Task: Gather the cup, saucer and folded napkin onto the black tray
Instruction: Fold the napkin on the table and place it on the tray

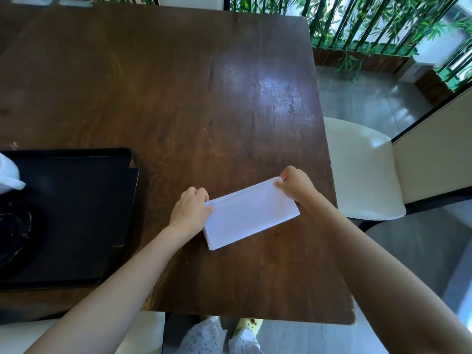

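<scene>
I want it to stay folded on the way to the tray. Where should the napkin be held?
By its two short ends, as the left hand and right hand do now: the napkin is a long flat rectangle, so end pinches probably keep the layers together.

table [178,98]: dark brown wood, grain and knots visible, semi-gloss varnish with a bright sheen patch toward the right; near edge looks worn
folded napkin [251,213]: white, matt, smooth, layered edges; paper or cloth, can't tell
black tray [84,213]: black, smooth, low sheen, looks plastic
dark saucer [12,231] on tray: glossy, glass or glazed, unclear
chair seat [357,169]: cream, smooth, glossy, leather-like
floor [370,98]: grey, polished, reflective
</scene>
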Tool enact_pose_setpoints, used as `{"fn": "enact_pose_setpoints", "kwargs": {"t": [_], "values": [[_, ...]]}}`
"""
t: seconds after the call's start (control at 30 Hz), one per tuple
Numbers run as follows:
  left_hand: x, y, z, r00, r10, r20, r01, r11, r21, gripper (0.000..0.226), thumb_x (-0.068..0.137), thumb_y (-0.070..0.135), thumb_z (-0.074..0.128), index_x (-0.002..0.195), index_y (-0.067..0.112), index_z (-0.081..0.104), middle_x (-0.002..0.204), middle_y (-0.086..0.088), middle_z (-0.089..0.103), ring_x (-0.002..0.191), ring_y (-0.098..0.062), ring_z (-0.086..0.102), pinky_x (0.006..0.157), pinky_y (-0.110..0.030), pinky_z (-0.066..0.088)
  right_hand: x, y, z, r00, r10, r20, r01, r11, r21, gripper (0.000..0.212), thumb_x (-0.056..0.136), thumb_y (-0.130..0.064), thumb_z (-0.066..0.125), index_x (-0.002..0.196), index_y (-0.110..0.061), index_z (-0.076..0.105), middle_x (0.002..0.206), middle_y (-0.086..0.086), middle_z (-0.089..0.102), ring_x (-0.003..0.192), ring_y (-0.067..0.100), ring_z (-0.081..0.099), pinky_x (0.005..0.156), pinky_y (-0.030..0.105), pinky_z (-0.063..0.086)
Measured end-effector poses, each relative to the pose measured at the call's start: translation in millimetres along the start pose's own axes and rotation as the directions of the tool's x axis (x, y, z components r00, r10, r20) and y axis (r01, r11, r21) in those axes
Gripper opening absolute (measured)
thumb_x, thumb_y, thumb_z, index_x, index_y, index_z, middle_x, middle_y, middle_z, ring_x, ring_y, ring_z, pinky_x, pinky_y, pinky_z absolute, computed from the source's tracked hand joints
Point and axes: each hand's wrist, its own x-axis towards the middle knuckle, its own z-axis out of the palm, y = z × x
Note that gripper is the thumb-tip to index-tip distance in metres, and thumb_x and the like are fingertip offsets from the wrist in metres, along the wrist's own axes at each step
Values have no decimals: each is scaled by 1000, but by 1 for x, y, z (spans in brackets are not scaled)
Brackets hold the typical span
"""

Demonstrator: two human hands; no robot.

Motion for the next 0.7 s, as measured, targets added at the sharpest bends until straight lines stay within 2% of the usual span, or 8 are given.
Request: {"fn": "enact_pose_setpoints", "kwargs": {"t": [0.07,0.13,0.2,0.27,0.33,0.4,0.47,0.7], "values": [[-6,6,1,989,29,-147,-16,996,88,21,89,24,55,108,15,54,114,-6,53,103,-22,49,85,-33,44,-5,1,5,1000,17,-11,-17,999,38,26,90,-20,50,108,-2,52,108,17,61,92,31,59,70,37,47],[-14,23,7,960,122,-252,-110,992,61,33,90,15,52,123,10,52,129,-12,51,118,-29,46,99,-38,37,-13,2,12,996,49,-70,-44,996,72,23,90,-18,48,108,-4,49,109,16,59,96,30,57,75,37,48],[-24,47,19,946,217,-240,-211,976,51,43,94,14,44,137,9,42,147,-14,39,136,-30,33,114,-41,21,-24,3,19,970,15,-243,-32,997,-65,25,92,-18,46,112,-5,50,115,16,57,104,30,53,87,39,48],[-30,62,37,953,254,-168,-234,964,128,49,99,23,31,146,11,25,157,-9,20,145,-25,15,118,-42,2,-35,1,29,916,-190,-352,119,969,-216,33,94,-19,43,123,-6,50,128,15,53,117,32,47,96,39,40],[-32,62,52,972,220,-80,-198,955,222,53,100,33,18,149,14,9,160,-6,6,147,-22,1,116,-47,-8,-49,-3,45,861,-451,-236,404,887,-222,43,96,-19,36,136,-7,44,146,13,42,137,28,35,112,39,26],[-32,53,62,978,203,-54,-178,938,298,56,97,36,6,149,16,-2,160,-3,-2,146,-20,-6,114,-51,-10,-59,-2,64,793,-607,-51,578,777,-249,48,99,-24,29,145,-10,30,156,6,25,147,20,11,120,38,8],[-32,50,64,973,220,-71,-183,921,343,59,93,36,-2,149,16,1,159,-3,1,146,-19,-2,115,-52,-6,-61,3,75,789,-615,-10,591,762,-265,50,101,-29,26,149,-15,21,159,0,16,145,12,-3,121,34,0],[-36,44,62,979,136,-151,-90,957,277,62,94,39,8,148,8,15,157,-10,18,146,-21,13,119,-46,10,-54,14,76,802,-597,30,562,736,-378,59,96,-45,8,150,-22,7,159,-7,1,143,9,-12,121,38,-2]]}}
